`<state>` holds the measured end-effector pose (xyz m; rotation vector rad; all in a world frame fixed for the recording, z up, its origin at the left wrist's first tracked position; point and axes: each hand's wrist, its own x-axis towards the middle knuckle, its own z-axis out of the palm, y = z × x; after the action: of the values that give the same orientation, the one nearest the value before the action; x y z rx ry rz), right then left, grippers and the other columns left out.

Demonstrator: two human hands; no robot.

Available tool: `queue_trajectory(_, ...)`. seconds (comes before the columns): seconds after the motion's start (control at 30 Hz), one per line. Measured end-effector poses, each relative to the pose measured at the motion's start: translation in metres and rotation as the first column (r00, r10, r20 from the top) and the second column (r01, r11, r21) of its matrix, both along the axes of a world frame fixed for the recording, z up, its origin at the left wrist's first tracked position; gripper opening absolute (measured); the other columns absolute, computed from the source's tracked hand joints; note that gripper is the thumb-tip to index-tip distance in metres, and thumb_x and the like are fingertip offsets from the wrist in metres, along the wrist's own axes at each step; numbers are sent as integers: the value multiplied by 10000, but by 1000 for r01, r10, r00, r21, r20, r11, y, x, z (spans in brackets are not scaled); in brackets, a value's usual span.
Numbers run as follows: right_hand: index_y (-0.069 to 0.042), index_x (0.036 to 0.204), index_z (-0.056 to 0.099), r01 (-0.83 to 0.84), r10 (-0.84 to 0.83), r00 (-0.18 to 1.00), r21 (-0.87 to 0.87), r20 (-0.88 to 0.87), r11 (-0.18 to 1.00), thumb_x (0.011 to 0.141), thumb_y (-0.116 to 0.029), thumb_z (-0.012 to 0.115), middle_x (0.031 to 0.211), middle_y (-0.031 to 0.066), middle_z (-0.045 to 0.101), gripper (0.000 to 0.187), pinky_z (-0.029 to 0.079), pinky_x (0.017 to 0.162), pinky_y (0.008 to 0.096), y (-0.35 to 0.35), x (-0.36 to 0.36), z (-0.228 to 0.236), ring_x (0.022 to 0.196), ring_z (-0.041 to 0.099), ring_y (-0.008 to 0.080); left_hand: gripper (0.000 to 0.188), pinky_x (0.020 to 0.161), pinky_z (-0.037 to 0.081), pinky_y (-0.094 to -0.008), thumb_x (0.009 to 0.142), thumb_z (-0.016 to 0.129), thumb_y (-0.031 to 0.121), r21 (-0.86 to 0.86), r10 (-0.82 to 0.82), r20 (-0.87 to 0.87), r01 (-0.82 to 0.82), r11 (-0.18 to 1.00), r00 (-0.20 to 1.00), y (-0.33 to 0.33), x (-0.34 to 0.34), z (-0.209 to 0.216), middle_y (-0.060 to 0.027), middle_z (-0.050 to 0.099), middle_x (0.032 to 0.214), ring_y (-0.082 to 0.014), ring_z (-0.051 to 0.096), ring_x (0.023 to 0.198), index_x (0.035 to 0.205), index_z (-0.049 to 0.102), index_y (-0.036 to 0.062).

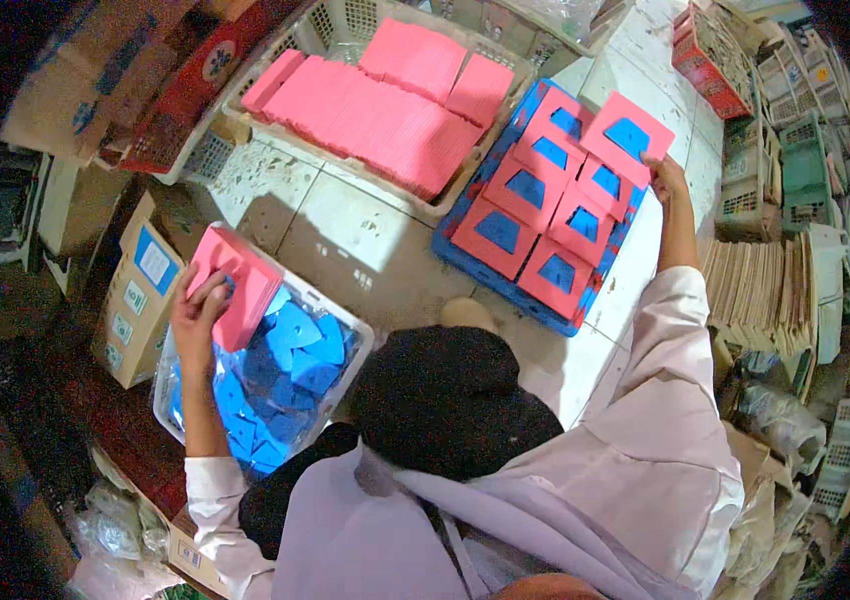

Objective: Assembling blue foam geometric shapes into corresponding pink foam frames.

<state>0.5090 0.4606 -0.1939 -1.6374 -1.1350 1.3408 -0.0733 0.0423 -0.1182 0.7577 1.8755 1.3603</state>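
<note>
At two o'clock the right hand (667, 178) grips a pink cut-out panel (657, 142) that, pulled sideways, could skew the overlapping panels (553, 205); at nine, uneven pressure from the left hand (200, 300) curled on a pink stack (242, 318) could tip it.

- A big basket (435, 207) is set at the back, with squares (375, 115) packed in it.
- A flat tray (455, 258) is put to its right, with cards (497, 232) laid on it.
- A bin (365, 337) is placed near, on the left, with loose pieces (295, 365) heaped in it.
- A box (130, 315) is stood left of the bin.
</note>
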Motion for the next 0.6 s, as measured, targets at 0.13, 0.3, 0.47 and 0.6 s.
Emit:
queue_trajectory(0.13,-99,776,513,-31,28,999,-94,-36,995,689,-102,680,581,-40,447,188,309,376,189,29,22,-37,450,398,73,494,752,458,-265,801,601,150,-25,160,-36,-161,987,986,-29,-27,-11,-89,577,1043,-136,558,903,1233,380,56)
queue_trajectory(0.3,-109,777,540,66,-18,993,-413,119,908,665,-138,697,565,8,503,195,279,321,268,55,50,-96,347,377,120,481,734,440,-252,806,599,199,-79,390,-53,-393,916,919,-64,-46,-17,-57,584,983,-127,559,860,1227,399,82)
queue_trajectory(0.47,-131,724,485,100,-9,976,-408,218,908,671,-177,704,503,-23,427,230,349,369,245,75,81,-149,361,377,123,454,722,433,-270,794,607,251,-234,404,-121,-421,876,907,-85,-53,-31,-50,568,948,-143,546,848,1181,446,75)
queue_trajectory(0.6,-102,700,545,71,98,948,-504,302,861,671,-263,697,529,35,500,224,428,476,301,92,100,-152,460,482,184,420,689,443,-271,774,626,301,-357,439,-113,-449,819,891,-96,-43,-42,-42,566,934,-139,545,787,1102,495,75)
